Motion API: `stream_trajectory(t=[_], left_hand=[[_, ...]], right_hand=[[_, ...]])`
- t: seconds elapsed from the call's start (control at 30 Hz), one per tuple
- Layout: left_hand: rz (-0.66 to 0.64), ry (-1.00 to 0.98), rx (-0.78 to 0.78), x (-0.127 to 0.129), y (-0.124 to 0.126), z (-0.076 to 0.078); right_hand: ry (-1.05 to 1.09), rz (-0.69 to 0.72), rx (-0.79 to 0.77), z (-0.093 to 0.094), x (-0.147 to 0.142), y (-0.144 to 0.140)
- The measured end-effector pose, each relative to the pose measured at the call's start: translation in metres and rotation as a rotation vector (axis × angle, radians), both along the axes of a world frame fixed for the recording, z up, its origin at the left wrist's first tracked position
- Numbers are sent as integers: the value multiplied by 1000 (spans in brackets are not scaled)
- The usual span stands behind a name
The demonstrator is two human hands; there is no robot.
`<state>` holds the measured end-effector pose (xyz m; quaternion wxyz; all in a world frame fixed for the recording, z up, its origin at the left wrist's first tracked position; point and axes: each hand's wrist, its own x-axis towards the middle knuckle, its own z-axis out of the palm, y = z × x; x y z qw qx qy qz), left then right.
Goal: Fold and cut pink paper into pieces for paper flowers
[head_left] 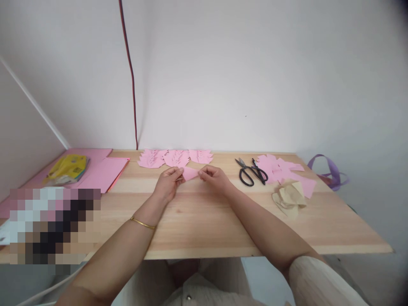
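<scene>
A small folded piece of pink paper (190, 173) is held between my two hands, just above the wooden table. My left hand (168, 182) pinches its left side with thumb and fingers. At its right corner, the fingertips of my right hand (214, 178) are closed on the paper. Behind the hands, pink paper cutouts with jagged edges (176, 157) lie in a row along the back of the table. To the right of my right hand rests a pair of scissors with black handles (247, 175), beside a slim black tool (259, 172).
Pink paper scraps (276, 169) and a crumpled beige paper (290, 197) lie at right. A purple ribbon (333, 172) hangs by the table's right edge. Pink sheets (113, 170) and a yellow packet (68, 168) are at left, near a blurred patch. A dark red cable (132, 76) runs down the wall.
</scene>
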<state>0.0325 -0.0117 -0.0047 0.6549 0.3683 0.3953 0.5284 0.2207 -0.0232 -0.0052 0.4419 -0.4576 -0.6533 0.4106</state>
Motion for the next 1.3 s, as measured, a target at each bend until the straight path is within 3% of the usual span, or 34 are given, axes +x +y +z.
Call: stream_trajectory(t=[0.2, 0.63, 0.8, 1.07, 1.3], left_hand=[[85, -15, 30, -1, 1, 4], [131, -64, 105, 0, 3, 0], [145, -66, 62, -1, 3, 2], [-118, 93, 71, 0, -2, 2], [-187, 109, 118, 1, -4, -1]], right_hand=[[0, 18, -7, -3, 3, 2], [22, 44, -44, -1, 2, 0], [17, 34, -50, -1, 3, 0], [7, 5, -40, -2, 6, 4], [-38, -45, -15, 0, 6, 2]])
